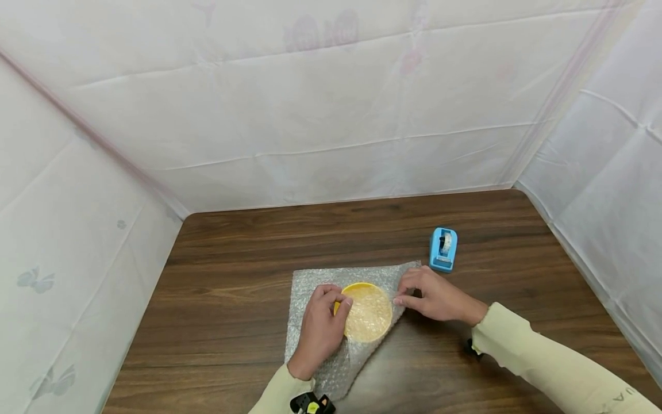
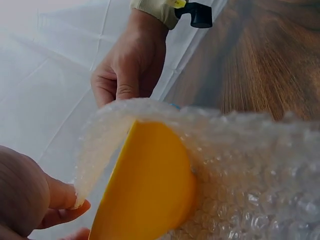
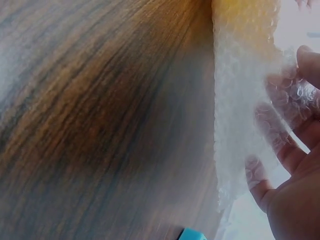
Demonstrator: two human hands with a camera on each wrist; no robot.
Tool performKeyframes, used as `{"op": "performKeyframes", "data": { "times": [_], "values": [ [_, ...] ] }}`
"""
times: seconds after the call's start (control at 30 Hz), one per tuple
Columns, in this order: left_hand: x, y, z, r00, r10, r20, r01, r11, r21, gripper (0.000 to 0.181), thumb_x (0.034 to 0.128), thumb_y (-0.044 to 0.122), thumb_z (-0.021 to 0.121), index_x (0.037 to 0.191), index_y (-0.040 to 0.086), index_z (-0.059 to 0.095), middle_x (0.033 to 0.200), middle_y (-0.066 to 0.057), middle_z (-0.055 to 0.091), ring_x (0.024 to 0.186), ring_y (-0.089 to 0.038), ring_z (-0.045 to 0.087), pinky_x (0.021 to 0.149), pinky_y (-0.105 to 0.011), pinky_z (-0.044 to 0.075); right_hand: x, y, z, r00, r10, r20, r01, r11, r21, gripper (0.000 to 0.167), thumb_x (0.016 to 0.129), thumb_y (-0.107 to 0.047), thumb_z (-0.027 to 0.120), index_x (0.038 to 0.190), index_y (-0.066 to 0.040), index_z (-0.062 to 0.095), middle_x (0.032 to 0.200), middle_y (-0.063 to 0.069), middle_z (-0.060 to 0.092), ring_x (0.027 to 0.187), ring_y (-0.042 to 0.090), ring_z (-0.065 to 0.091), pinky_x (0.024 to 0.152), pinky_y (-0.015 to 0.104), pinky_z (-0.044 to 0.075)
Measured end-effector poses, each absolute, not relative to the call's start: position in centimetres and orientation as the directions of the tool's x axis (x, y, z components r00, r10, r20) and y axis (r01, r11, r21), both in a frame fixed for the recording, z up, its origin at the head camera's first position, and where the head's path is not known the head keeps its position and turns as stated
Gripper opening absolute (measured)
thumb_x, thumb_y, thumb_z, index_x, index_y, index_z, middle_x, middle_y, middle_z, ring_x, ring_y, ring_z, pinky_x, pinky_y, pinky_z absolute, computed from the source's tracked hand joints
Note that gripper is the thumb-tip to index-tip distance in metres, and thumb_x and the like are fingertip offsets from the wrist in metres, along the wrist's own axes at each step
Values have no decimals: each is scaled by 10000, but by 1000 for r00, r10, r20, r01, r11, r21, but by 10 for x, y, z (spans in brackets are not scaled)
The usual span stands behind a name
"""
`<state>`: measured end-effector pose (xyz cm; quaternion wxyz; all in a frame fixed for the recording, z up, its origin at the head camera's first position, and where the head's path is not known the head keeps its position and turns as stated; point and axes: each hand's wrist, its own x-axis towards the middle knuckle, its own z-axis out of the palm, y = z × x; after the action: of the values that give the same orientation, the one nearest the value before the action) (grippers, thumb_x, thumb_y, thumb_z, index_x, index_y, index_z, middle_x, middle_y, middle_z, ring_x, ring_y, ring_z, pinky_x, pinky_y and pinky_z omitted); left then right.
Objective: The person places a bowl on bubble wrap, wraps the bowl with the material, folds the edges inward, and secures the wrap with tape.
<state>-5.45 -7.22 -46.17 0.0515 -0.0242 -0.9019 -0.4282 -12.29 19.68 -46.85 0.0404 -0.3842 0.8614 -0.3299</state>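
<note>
A yellow bowl (image 1: 337, 307) lies on a sheet of bubble wrap (image 1: 311, 284), with a flap of the wrap drawn over most of it. Its yellow side (image 2: 150, 180) shows under the lifted flap in the left wrist view. My left hand (image 1: 322, 330) is at the bowl's left rim, pinching the flap's edge between thumb and fingers. On the right, my right hand (image 1: 437, 294) grips the wrap beside the bowl. In the right wrist view its fingers (image 3: 282, 145) show through the clear wrap, with the thumb on the other side.
A blue tape dispenser (image 1: 443, 249) with a roll of tape stands behind my right hand. The dark wooden table (image 1: 222, 305) is bordered by white sheeting (image 1: 331, 126) at the back and both sides.
</note>
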Motion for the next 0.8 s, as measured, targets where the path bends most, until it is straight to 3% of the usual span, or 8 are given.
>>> {"op": "performKeyframes", "data": {
  "times": [0.27,0.53,0.8],
  "values": [
    [-54,-74,-467,-994,-36,100,55,628,776,137,959,146,724,861,70,779,1112,-77,699,795,-88,590,700,-215,498,-120,194,-470,-719,-677,159,-617,515,-595,128,986,-307,727,858,-317,722,866,-214,670,835,-27,561,817,302,428],
    [-54,-75,-470,-984,-57,166,92,639,764,142,941,111,739,807,80,772,988,-40,714,778,-111,663,691,-207,545,-117,193,-468,-735,-665,132,-601,548,-582,128,976,-327,737,850,-320,722,884,-210,675,872,-6,576,862,343,431],
    [-53,-74,-471,-977,-36,208,130,675,727,155,932,112,751,779,92,758,921,-22,691,735,-95,638,669,-209,528,-114,194,-470,-735,-664,137,-604,550,-577,119,960,-317,759,846,-316,723,891,-203,678,886,-5,572,857,346,439]
  ]
}}
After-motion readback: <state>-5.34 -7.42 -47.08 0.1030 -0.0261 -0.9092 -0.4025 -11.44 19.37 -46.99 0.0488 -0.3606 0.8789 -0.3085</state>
